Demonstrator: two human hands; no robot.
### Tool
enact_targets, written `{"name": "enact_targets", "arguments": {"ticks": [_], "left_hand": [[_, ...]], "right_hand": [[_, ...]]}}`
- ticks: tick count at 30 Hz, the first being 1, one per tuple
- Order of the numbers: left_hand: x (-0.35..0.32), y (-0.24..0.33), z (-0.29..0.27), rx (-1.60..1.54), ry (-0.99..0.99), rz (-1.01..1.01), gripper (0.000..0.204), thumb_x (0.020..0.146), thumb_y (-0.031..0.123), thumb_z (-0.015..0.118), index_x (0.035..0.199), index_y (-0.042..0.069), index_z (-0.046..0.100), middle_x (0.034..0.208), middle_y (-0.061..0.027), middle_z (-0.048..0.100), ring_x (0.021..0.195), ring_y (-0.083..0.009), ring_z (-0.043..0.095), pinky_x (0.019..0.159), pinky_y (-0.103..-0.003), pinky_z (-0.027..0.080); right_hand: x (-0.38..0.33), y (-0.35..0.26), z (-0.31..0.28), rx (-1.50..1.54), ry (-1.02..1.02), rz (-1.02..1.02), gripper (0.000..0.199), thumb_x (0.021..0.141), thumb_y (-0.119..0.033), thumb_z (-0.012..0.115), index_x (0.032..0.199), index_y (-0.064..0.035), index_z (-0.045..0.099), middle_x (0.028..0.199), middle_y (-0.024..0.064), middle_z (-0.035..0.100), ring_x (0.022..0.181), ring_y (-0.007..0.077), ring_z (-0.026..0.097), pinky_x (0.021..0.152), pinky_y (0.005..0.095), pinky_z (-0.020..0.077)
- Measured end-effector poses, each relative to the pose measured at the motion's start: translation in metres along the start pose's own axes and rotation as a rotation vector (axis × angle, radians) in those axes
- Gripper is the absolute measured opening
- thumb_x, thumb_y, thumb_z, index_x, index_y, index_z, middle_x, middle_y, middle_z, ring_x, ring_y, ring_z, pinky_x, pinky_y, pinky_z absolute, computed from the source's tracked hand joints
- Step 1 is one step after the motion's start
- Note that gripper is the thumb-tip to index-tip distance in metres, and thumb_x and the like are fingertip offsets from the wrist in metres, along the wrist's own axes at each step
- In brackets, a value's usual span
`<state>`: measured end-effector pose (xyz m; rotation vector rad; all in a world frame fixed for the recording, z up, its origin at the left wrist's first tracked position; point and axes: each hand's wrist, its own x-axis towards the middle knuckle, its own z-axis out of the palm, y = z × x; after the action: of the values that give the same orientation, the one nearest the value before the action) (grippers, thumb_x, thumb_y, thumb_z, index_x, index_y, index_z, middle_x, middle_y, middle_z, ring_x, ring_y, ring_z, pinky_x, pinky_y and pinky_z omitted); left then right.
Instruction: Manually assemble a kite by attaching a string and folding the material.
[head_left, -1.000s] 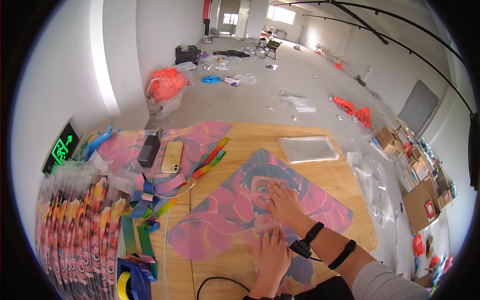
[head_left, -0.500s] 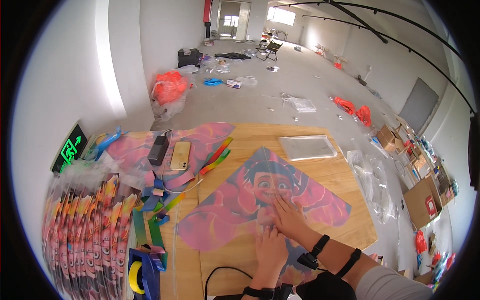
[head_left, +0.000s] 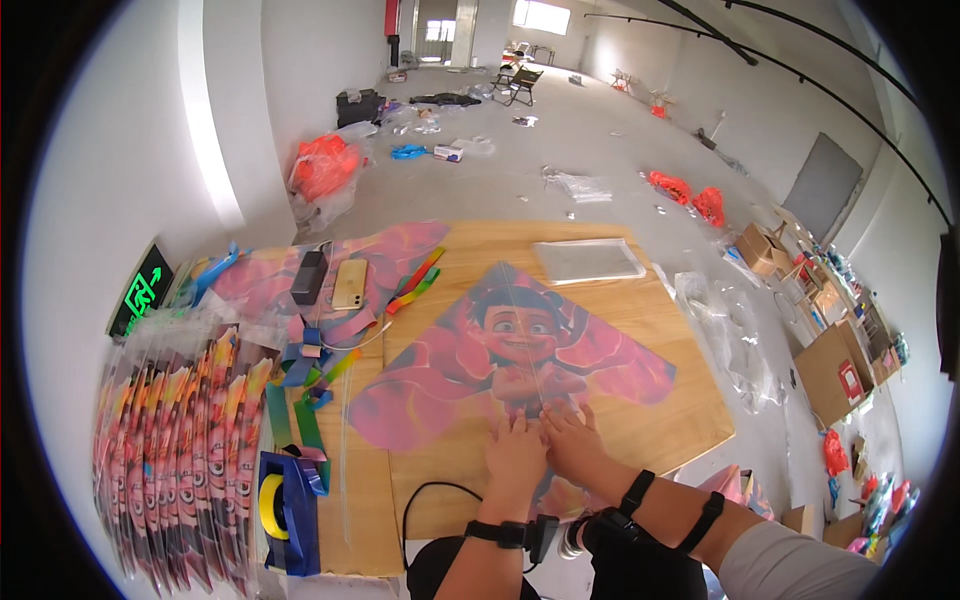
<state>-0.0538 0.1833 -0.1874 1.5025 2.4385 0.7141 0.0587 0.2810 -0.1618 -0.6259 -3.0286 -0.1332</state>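
A pink diamond-shaped kite with a cartoon child's face lies flat on the wooden table. Its point faces away from me. My left hand and my right hand rest side by side, palms down, on the kite's near lower part, just below the printed figure. The fingers press on the fabric near its thin centre spar. Neither hand has anything closed in it. Both wrists carry black bands.
Several packed kites lie stacked at the left. A blue tape dispenser, coloured ribbon tails, a phone, a dark device and a clear plastic sleeve sit on the table. Cardboard boxes stand at the right.
My right hand drew back from the kite's middle to lie beside the left hand at the near end. The view shifted slightly.
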Motion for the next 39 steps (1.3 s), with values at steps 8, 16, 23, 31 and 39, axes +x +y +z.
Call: {"name": "enact_targets", "arguments": {"ticks": [8,16,23,31,39], "left_hand": [[-0.026,0.022,0.012,0.232,-0.232,-0.034,0.064,0.094,0.026,0.054,0.156,0.018,0.040,0.166,-0.0075,0.030,0.149,-0.0443,0.029,0.109,-0.073,0.028],[-0.052,0.050,-0.085,-0.097,-0.528,-0.039,0.070,0.099,0.035,0.057,0.159,0.010,0.030,0.151,-0.0151,0.052,0.136,-0.0346,0.051,0.111,-0.045,0.042],[-0.186,0.003,-0.146,-0.797,-0.038,0.232,0.048,0.104,0.007,0.052,0.151,0.004,0.043,0.122,-0.0161,0.068,0.104,-0.0230,0.068,0.092,-0.035,0.053],[-0.316,-0.135,-0.171,-0.313,0.735,-0.417,0.036,0.096,0.003,0.060,0.132,0.003,0.056,0.102,-0.0104,0.065,0.081,-0.0163,0.061,0.073,-0.028,0.053],[-0.322,-0.270,-0.200,0.194,0.712,-0.367,0.033,0.091,0.026,0.070,0.116,0.004,0.072,0.113,-0.0185,0.066,0.103,-0.0376,0.064,0.092,-0.045,0.051]], "right_hand": [[-0.083,-0.004,-0.043,0.132,-0.157,-0.052,0.046,0.086,-0.020,0.062,0.130,-0.0087,0.063,0.134,0.0108,0.063,0.135,0.0315,0.050,0.109,0.0578,0.0346],[-0.227,0.040,-0.058,0.910,-0.142,0.333,0.034,0.097,-0.015,0.053,0.127,-0.0035,0.064,0.104,0.0137,0.074,0.095,0.0269,0.072,0.086,0.0378,0.0556],[-0.277,0.010,-0.074,1.088,0.130,0.184,0.033,0.098,-0.003,0.054,0.130,-0.0005,0.063,0.103,0.0116,0.075,0.096,0.0168,0.073,0.087,0.0293,0.0556],[-0.268,0.001,-0.077,0.759,0.260,0.052,0.038,0.084,-0.008,0.064,0.121,-0.0031,0.069,0.092,0.0109,0.076,0.074,0.0278,0.073,0.071,0.0356,0.0580],[-0.271,-0.004,-0.092,0.752,0.242,0.138,0.031,0.085,-0.008,0.061,0.114,-0.0055,0.072,0.089,0.0109,0.075,0.081,0.0312,0.071,0.076,0.0402,0.0550]]}}
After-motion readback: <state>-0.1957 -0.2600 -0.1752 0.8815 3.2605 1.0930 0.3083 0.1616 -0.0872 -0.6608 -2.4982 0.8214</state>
